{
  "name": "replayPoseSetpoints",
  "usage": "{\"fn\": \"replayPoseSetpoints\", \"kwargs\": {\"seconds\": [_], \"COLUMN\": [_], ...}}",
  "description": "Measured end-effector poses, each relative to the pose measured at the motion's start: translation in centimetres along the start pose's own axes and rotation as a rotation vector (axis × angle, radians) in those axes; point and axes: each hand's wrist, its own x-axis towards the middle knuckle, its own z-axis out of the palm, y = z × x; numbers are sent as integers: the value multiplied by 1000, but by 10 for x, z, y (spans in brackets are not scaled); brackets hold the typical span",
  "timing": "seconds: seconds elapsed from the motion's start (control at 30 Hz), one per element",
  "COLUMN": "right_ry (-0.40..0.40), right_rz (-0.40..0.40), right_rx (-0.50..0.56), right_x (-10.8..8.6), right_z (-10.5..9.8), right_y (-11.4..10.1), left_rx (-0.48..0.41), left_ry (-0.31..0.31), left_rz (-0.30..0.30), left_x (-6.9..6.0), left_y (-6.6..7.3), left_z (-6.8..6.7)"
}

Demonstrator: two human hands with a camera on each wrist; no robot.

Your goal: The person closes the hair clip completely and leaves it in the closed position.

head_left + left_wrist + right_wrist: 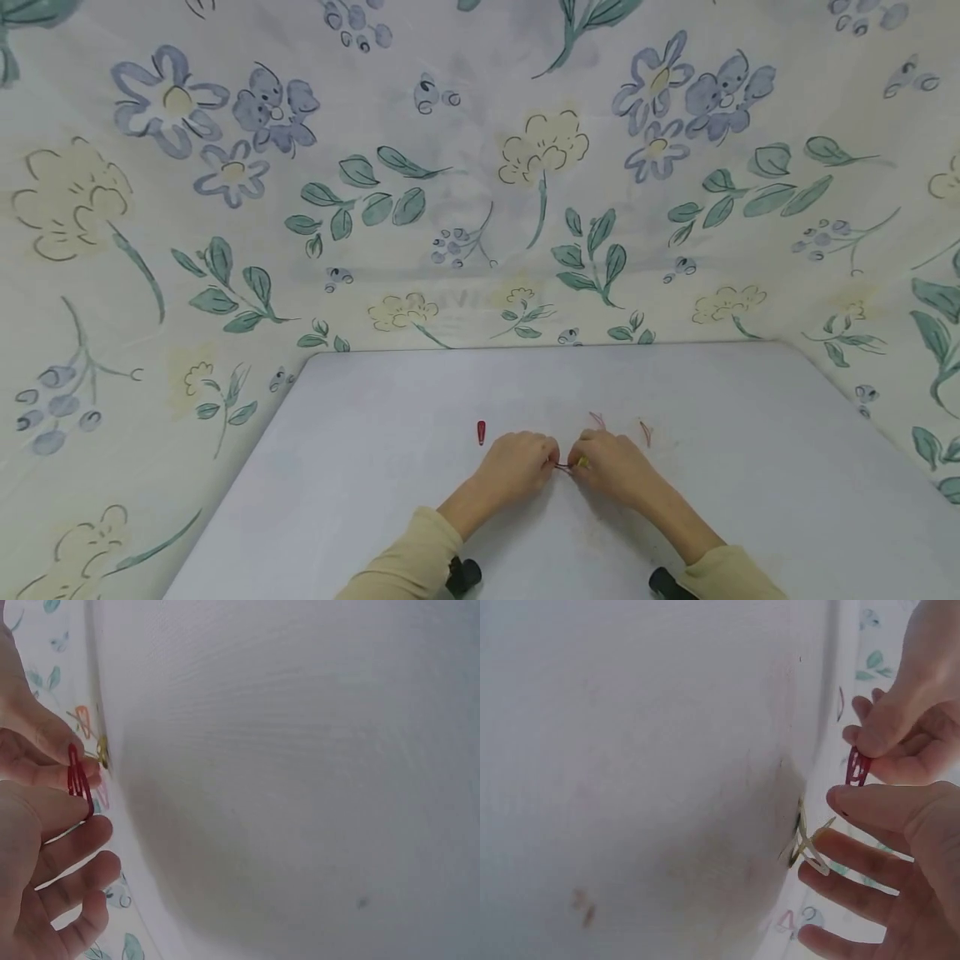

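A dark red snap hair clip [78, 774] is pinched at one end by the thumb and forefinger of my left hand [519, 462]. My right hand [615, 468] pinches its other end, so the clip spans the small gap between both hands. In the left wrist view its thin prongs stand apart. Close by the right fingers is a yellow hair clip [804, 844], its parts spread; whether those fingers touch it I cannot tell. On the table left of the hands lies another red hair clip [481, 432].
Beyond the right hand, a pink hair clip [597, 419] and an orange-brown hair clip [646, 432] lie on the white table [375, 400]. Cloth with printed flowers [480, 233] hangs behind and around the table. Black devices [467, 575] sit at the wrists.
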Motion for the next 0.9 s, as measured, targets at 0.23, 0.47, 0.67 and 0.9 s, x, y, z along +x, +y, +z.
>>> {"fn": "replayPoseSetpoints", "kwargs": {"seconds": [0.23, 0.47, 0.67, 0.9], "right_ry": [51, 56, 70, 89], "right_rz": [30, 36, 21, 20], "right_rx": [11, 46, 53, 88], "right_x": [4, 7, 7, 7], "right_z": [-2, -4, -6, -9], "right_y": [-5, -7, -10, -17], "left_rx": [-172, -254, -285, -287], "left_ry": [24, 36, 55, 105], "left_rz": [-59, -71, -74, -74], "left_x": [-3, -9, -13, -16], "left_y": [-6, -12, -16, -20], "left_z": [-7, -12, -14, -20]}}
